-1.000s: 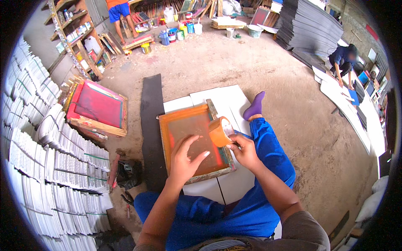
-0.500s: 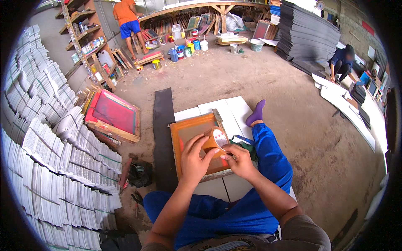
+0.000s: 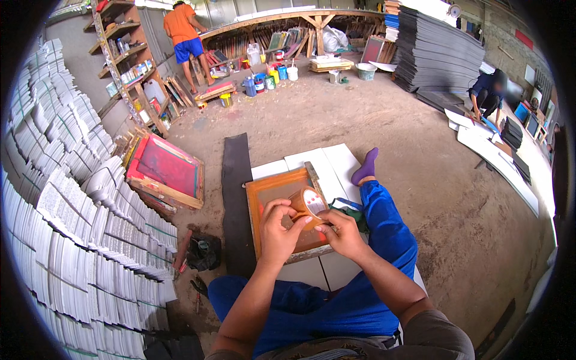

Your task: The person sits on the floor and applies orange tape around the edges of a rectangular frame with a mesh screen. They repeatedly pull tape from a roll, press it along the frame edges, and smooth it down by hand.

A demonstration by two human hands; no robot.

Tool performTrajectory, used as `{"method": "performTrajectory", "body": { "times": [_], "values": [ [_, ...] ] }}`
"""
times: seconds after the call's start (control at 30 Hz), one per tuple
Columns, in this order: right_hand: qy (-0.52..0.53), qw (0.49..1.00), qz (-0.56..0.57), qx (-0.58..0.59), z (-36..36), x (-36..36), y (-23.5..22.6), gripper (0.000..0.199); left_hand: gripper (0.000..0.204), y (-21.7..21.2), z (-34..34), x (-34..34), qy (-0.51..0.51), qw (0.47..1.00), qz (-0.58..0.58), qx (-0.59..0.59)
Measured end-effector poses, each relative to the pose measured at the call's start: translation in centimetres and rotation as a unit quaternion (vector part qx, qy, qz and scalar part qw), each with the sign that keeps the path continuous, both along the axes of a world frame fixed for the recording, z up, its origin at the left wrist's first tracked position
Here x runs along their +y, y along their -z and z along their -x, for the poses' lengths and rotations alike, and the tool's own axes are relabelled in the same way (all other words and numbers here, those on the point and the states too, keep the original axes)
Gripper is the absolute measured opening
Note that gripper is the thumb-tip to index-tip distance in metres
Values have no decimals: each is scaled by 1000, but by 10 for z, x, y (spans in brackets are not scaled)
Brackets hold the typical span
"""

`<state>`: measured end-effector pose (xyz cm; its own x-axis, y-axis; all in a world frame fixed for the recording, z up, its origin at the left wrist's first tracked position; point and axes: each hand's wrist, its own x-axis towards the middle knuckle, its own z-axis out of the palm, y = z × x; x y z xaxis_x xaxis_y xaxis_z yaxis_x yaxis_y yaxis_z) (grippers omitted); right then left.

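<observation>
The tape [image 3: 297,205] is between your two grips, over the screen [image 3: 254,219]. Your left grip [image 3: 278,235] is closed around its left side, thumb at the lower edge; your right grip [image 3: 346,235] has finger and thumb together at its lower right edge, though you can't tell whether they pinch the roll or its loose end. The tape is tilted, its white face with red marks toward the right and up; the axis through its core runs roughly left to right.

Beneath your grips, the screen lies on white boards [image 3: 345,165] on the bare, stained floor [image 3: 432,180]. Just beyond your right grip is a green cloth [image 3: 355,211]. Left of your left grip run a dark strip [image 3: 237,174], a pink screen [image 3: 168,165] and tall white stacks [image 3: 78,234]. Well beyond both grips are paint cans [image 3: 270,81], a long desk [image 3: 258,27] and a standing person [image 3: 183,30]; far to the right, another person [image 3: 489,90] crouches.

One second ago only your right grip held the tape, your left spread apart from it; now both are on it.
</observation>
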<state>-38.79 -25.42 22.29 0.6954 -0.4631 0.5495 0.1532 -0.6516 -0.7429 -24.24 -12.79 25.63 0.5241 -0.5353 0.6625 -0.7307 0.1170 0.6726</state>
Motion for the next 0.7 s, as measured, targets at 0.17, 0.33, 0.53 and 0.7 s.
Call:
{"method": "performTrajectory", "body": {
  "times": [0.17,0.33,0.53,0.7],
  "values": [
    [-18,1000,3,15,5,-4,3,24,24,3,-2,5,4,999,-42,34],
    [12,988,112,104,12,-1,-14,27,20,-7,1,16,-4,992,-90,90],
    [-63,991,52,101,6,-8,-5,32,22,8,-17,15,11,985,-95,142],
    [-107,989,19,96,5,-14,-9,44,20,7,-25,14,33,971,-89,222]
  ]
}}
